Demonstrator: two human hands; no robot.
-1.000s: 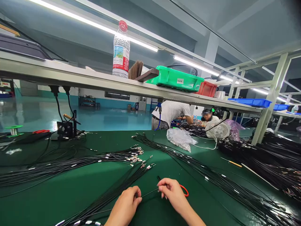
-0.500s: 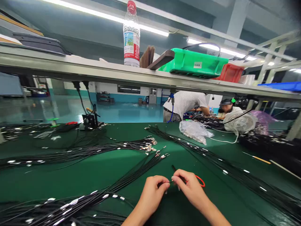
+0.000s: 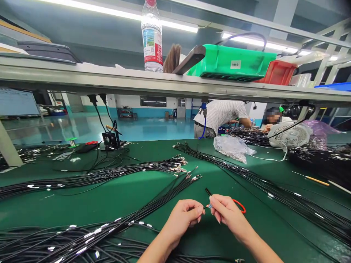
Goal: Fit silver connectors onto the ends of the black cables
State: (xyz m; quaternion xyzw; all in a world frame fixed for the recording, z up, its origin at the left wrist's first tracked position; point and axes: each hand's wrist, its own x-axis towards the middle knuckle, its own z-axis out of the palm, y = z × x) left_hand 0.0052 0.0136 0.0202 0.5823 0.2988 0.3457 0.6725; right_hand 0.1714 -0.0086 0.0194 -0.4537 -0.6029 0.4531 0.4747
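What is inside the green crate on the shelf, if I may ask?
The green crate shows only its wall and label; a black cable arcs above, contents hidden.

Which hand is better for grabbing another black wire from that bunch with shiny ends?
Probably the left hand: it is nearer the bunch of black wires and seems to pinch only a thin wire. The right hand looks busier, its fingers on a small metal piece beside a red loop.

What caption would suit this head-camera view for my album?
Left hand and right hand pinch a black wire over a green workbench.
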